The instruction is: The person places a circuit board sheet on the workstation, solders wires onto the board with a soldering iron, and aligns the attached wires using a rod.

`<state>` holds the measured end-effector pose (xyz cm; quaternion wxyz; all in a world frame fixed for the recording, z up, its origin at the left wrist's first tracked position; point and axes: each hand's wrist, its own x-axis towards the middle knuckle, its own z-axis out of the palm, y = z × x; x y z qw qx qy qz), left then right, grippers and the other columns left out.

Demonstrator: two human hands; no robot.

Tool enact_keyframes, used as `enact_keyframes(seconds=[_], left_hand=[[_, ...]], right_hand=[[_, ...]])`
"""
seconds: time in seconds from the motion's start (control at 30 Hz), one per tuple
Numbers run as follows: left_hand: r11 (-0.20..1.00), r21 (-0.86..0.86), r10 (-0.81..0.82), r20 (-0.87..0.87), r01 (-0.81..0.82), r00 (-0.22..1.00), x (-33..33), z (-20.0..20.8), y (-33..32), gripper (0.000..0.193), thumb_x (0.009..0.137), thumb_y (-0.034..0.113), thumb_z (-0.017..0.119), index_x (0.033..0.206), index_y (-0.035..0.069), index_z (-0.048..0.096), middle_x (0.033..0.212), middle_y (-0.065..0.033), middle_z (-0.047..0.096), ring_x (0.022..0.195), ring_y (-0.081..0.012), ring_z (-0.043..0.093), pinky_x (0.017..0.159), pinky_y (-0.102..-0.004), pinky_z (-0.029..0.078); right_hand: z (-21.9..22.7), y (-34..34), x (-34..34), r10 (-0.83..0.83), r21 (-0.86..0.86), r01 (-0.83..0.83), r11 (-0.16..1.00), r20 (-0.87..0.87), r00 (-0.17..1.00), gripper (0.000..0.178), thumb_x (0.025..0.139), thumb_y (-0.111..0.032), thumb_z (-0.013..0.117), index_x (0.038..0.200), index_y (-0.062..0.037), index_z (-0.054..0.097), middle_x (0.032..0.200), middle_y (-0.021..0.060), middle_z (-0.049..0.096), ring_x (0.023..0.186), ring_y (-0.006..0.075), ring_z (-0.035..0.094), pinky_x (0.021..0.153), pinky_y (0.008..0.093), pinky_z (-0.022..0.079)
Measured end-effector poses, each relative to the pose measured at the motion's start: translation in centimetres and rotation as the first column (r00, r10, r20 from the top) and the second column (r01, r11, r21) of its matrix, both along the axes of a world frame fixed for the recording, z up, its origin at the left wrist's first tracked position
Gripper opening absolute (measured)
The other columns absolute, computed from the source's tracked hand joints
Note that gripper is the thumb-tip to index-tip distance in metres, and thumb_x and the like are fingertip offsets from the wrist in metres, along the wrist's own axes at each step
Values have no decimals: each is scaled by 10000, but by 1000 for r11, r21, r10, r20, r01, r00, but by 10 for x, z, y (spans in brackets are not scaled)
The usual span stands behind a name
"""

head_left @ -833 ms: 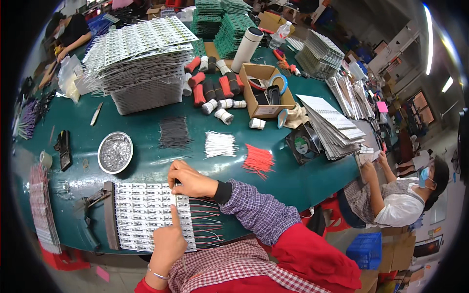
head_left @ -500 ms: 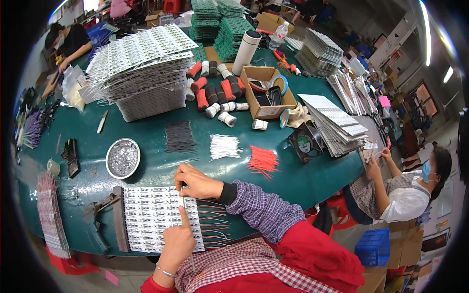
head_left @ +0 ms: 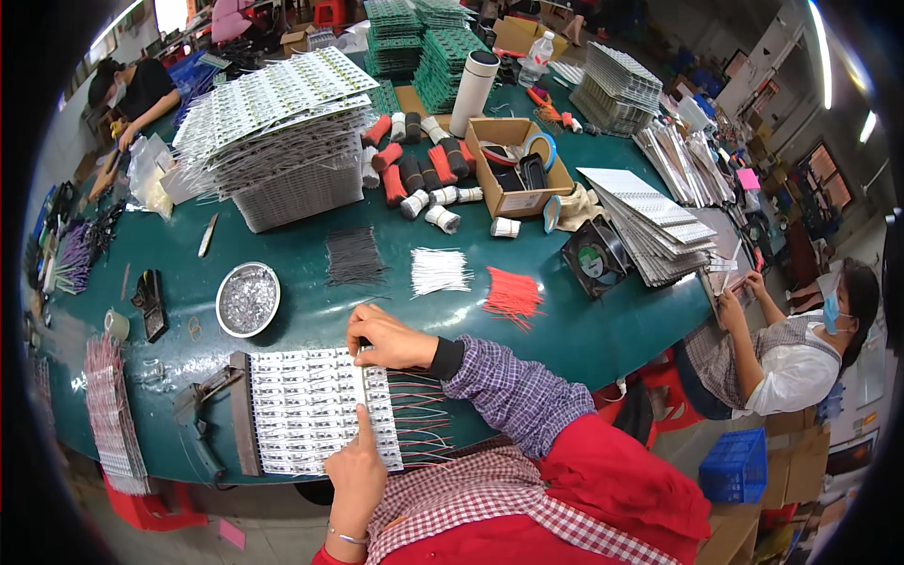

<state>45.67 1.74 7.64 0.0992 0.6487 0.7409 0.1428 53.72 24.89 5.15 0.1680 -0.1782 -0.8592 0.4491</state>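
A sheet of white circuit boards (head_left: 306,414) lies in front of me, with dark and red wires (head_left: 421,419) sticking out from its right side. My right hand (head_left: 391,341) is closed in a pinch at the sheet's far edge; what sits between its fingertips is too small to make out. Below those fingertips a narrow pale strip (head_left: 359,386) runs down the sheet. My left hand (head_left: 360,476) touches the sheet near the strip's lower end with its index finger stretched out, the other fingers curled. Against the sheet's left edge stands a grey bar (head_left: 245,414).
Beyond the sheet lie a bowl of metal bits (head_left: 248,299) and black (head_left: 354,256), white (head_left: 440,271) and red wires (head_left: 512,298). Farther back are a tall board stack (head_left: 292,141), wire bundles (head_left: 424,174) and a cardboard box (head_left: 518,198). A co-worker (head_left: 800,348) sits at right.
The whole view has shifted slightly. My left index fingertip has slid a little toward me along the sheet. My right hand keeps its pinch at the far edge.
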Motion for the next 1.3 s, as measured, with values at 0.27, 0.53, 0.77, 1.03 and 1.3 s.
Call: enact_keyframes(seconds=[0.27, 0.53, 0.77, 1.03, 1.3], left_hand=[[996, -88, 32, 3, -31, 999, -5, -3, 2, 599, 844, 48, 586, 1419, -2, 427, 567, -149, 583, 476, -313, 571, 461, -408, 402], [990, -92, 133, 292, -111, 947, -7, 12, 13, 500, 858, 93, 630, 1342, 12, 533, 533, -150, 561, 468, -301, 567, 500, -405, 431], [988, -61, 152, 163, -144, 975, -7, 14, 23, 477, 742, 29, 591, 1218, 0, 572, 555, -183, 588, 517, -362, 597, 534, -454, 468], [978, -36, 208, 303, -207, 930, -29, 40, 29, 461, 706, 35, 589, 1165, 4, 571, 594, -202, 601, 576, -395, 616, 569, -477, 483], [986, 120, 131, -157, -113, 979, -98, 37, 114, 358, 695, 18, 589, 1053, 0, 587, 654, -197, 635, 567, -382, 620, 552, -478, 496]], right_hand=[[2, 1, 5, 8, 34, -8, 999, 4, 1000, 154, 736, -98, 759, 856, -66, 670, 1043, 80, 529, 1074, 258, 476, 947, 345, 394], [2, 0, 8, -190, -241, 137, 961, -213, 958, 224, 796, -102, 726, 1009, -64, 669, 1025, 78, 555, 936, 217, 564, 786, 322, 490], [8, -5, 19, -330, -73, 326, 943, -351, 876, 179, 803, -92, 697, 973, -54, 656, 980, 82, 581, 868, 204, 592, 711, 306, 496], [14, 19, 44, -481, 191, 577, 794, -380, 790, 166, 772, 23, 637, 929, -29, 649, 940, 115, 600, 901, 295, 592, 757, 358, 488], [22, 25, 28, -240, 558, 280, 781, -145, 960, 316, 710, 50, 661, 1015, -26, 620, 1028, 117, 547, 994, 310, 526, 836, 379, 458]])
